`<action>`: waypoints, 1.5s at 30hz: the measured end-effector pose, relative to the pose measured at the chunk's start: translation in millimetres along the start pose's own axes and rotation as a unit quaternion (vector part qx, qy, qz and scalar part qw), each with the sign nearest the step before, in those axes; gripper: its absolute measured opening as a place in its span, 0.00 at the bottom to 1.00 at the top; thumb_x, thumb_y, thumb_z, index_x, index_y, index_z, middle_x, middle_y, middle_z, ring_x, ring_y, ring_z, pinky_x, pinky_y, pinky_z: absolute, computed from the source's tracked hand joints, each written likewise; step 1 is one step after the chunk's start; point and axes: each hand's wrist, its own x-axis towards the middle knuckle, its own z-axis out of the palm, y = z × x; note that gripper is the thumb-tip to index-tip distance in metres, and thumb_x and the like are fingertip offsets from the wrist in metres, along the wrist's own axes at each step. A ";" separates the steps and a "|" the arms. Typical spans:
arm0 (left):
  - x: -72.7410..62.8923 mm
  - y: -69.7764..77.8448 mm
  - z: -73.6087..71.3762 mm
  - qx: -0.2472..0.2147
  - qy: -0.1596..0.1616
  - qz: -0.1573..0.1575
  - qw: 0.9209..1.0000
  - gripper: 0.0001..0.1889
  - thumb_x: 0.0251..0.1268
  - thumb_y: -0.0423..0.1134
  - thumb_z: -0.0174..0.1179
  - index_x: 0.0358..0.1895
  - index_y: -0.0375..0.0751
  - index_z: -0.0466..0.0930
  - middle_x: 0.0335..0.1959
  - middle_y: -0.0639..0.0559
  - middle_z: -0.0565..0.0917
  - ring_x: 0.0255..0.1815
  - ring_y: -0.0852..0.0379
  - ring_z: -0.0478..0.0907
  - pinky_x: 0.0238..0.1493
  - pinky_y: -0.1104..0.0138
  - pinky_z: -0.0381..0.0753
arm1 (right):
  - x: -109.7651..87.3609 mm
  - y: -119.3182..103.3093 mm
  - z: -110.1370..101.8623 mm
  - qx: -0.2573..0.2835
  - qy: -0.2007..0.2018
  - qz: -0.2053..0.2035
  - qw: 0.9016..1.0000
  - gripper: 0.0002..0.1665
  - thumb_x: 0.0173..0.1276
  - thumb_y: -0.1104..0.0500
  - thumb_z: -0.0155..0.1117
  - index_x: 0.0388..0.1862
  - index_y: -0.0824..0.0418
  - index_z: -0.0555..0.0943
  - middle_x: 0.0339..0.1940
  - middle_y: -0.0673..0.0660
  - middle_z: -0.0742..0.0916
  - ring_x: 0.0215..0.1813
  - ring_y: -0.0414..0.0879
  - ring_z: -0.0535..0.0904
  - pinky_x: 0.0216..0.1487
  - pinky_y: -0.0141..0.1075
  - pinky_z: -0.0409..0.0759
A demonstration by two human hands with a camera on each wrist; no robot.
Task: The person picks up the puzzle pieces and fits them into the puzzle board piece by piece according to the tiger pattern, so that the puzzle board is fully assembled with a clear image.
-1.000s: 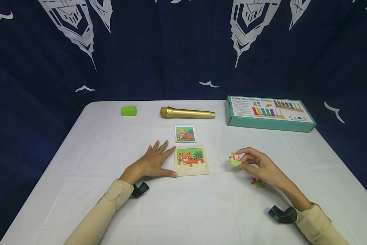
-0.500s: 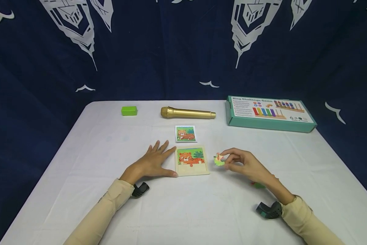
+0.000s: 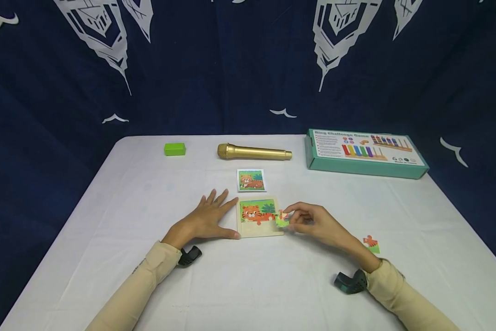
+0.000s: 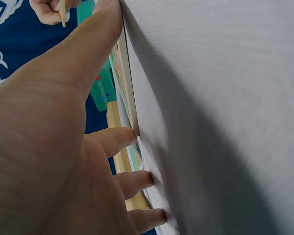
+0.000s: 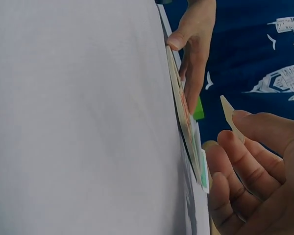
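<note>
A wooden puzzle board (image 3: pixel 248 231) lies mid-table, its upper part filled with a tiger picture and its lower part bare wood. My left hand (image 3: pixel 204 220) rests with spread fingers at the board's left edge, thumb and index fingertip touching it. Between thumb and fingers my right hand (image 3: pixel 314 223) pinches a puzzle piece (image 3: pixel 282 219), green with orange, which overlaps the board's right edge in the head view. In the right wrist view the piece (image 5: pixel 229 111) shows edge-on, raised above the board (image 5: pixel 183 125). Another puzzle piece (image 3: pixel 371 244) lies on the table beyond my right forearm.
Behind the board lies a small tiger picture card (image 3: pixel 250 180). Farther back are a gold microphone (image 3: pixel 254 152), a green block (image 3: pixel 175 149) and a teal game box (image 3: pixel 368 155) at the right. A dark patterned curtain (image 3: pixel 215 69) hangs behind the white table (image 3: pixel 231 289).
My right hand has carried its puzzle piece leftward to the board's right edge. The loose piece, earlier partly hidden by the right hand and arm, now shows. My left hand has stayed put.
</note>
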 end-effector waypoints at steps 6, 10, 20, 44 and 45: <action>0.2 -0.1 -0.4 0.000 -0.001 0.000 1.000 0.55 0.48 0.72 0.62 0.77 0.51 0.50 0.78 0.42 0.41 0.76 0.36 0.29 0.73 0.42 0.33 | 7.4 0.5 8.6 0.011 -0.006 -0.007 1.000 0.18 0.61 0.66 0.69 0.50 0.65 0.79 0.28 0.55 0.82 0.27 0.39 0.76 0.30 0.28 0.76; 0.4 -0.3 0.0 0.001 0.000 0.001 1.000 0.55 0.48 0.72 0.61 0.77 0.51 0.50 0.78 0.42 0.41 0.76 0.36 0.29 0.73 0.42 0.33 | 12.4 -0.9 13.6 0.002 -0.012 -0.009 1.000 0.18 0.60 0.66 0.69 0.49 0.65 0.79 0.24 0.52 0.78 0.25 0.37 0.71 0.26 0.26 0.71; 1.4 -0.9 0.5 0.005 -0.001 0.000 1.000 0.55 0.48 0.72 0.61 0.77 0.51 0.50 0.78 0.42 0.41 0.76 0.36 0.29 0.73 0.42 0.33 | 24.0 -9.3 27.2 -0.035 -0.011 0.007 0.999 0.18 0.59 0.68 0.69 0.48 0.66 0.80 0.17 0.48 0.67 0.20 0.34 0.60 0.24 0.26 0.59; 1.3 -1.6 0.7 0.006 -0.001 -0.001 1.000 0.54 0.48 0.73 0.60 0.77 0.52 0.50 0.78 0.43 0.41 0.77 0.36 0.29 0.73 0.43 0.34 | 45.0 -18.3 56.3 -0.090 -0.023 -0.001 0.996 0.17 0.58 0.61 0.72 0.47 0.62 0.82 0.14 0.43 0.68 0.20 0.33 0.60 0.26 0.26 0.62; 1.3 -1.6 0.6 0.006 -0.002 -0.002 1.000 0.54 0.48 0.73 0.60 0.77 0.52 0.50 0.78 0.43 0.41 0.77 0.36 0.29 0.73 0.43 0.34 | 45.6 -18.3 57.1 -0.091 -0.024 0.000 0.996 0.17 0.58 0.61 0.72 0.46 0.62 0.82 0.14 0.43 0.68 0.20 0.33 0.60 0.25 0.26 0.62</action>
